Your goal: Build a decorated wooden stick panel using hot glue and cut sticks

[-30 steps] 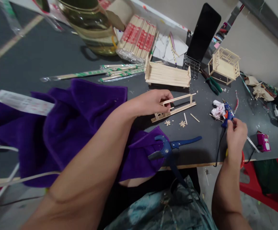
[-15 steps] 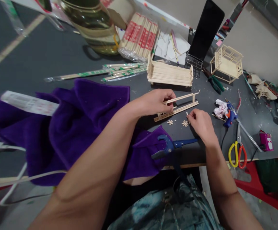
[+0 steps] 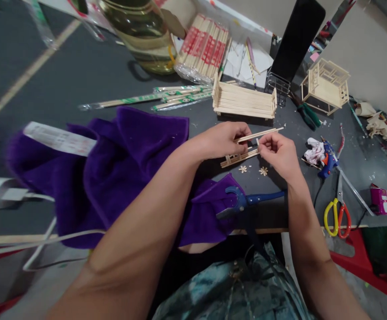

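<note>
My left hand (image 3: pixel 229 138) is closed on a small frame of thin wooden sticks (image 3: pixel 228 163), its fingers at the upper rail. Between the thumb and fingertips of my right hand (image 3: pixel 278 152) is a short wooden stick piece (image 3: pixel 257 142), held upright at the gap between the frame's two rails. Whether the piece touches the rails I cannot tell. Just below the frame lie two small flower shapes made of stick bits, one on the left (image 3: pixel 243 169) and one on the right (image 3: pixel 263 171). A miniature stick bench (image 3: pixel 245 101) stands behind my hands.
A blue ratchet cutter (image 3: pixel 238 202) rests on a purple cloth (image 3: pixel 140 146). To the right are a blue glue gun (image 3: pixel 328 161), scissors (image 3: pixel 337 209), green-handled pliers (image 3: pixel 307 115) and a miniature stick chair (image 3: pixel 327 86). Wrapped chopsticks (image 3: pixel 202 49), a phone (image 3: pixel 295 40) and a large jar (image 3: pixel 140 35) stand behind.
My right hand has moved up and left from beside the right flower shape to the frame, carrying the short stick piece. My left hand keeps its hold. The whole view has shifted slightly.
</note>
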Demonstrator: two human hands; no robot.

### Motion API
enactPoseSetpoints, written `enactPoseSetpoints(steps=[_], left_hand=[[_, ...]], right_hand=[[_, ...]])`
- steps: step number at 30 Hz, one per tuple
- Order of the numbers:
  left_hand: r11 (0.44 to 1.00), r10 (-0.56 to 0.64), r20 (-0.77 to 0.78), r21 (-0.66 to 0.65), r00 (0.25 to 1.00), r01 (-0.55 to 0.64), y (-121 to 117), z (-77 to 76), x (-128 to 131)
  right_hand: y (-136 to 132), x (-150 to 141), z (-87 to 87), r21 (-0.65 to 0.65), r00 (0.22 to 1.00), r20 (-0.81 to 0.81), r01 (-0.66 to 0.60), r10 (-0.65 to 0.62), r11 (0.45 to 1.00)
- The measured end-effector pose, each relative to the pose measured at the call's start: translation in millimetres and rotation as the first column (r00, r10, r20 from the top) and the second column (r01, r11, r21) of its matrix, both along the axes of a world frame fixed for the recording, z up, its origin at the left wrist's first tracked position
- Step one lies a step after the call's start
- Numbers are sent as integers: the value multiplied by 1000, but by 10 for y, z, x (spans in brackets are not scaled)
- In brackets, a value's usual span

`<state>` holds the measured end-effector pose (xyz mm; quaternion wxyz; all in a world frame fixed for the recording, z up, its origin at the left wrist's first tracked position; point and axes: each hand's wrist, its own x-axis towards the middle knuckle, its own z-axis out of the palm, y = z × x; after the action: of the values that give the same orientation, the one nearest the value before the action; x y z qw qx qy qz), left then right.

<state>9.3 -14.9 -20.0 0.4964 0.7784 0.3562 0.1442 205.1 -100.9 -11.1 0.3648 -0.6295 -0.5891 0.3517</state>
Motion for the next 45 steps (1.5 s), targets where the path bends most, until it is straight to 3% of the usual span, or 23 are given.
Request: enactPoseSetpoints(steps=[4,8,16,45], left_hand=[[1000,1,-1,-13,1000,-1,3,-2,1],[1000,10,8,-21,1000,-10,-4,9,0],[999,10,26,-32,1000,-9,-13,29,-2],[999,16,0,-40,1000,-16,-29,60,-6]], right_hand=[[65,31,-129,18,990,-141,19,-16,1000],[68,62,-172,86,997,-69,31,-25,996],[53,40,-258,10,988,153,16,-18,1000],[40,-77,-155,6,976,217,23,-24,1000]])
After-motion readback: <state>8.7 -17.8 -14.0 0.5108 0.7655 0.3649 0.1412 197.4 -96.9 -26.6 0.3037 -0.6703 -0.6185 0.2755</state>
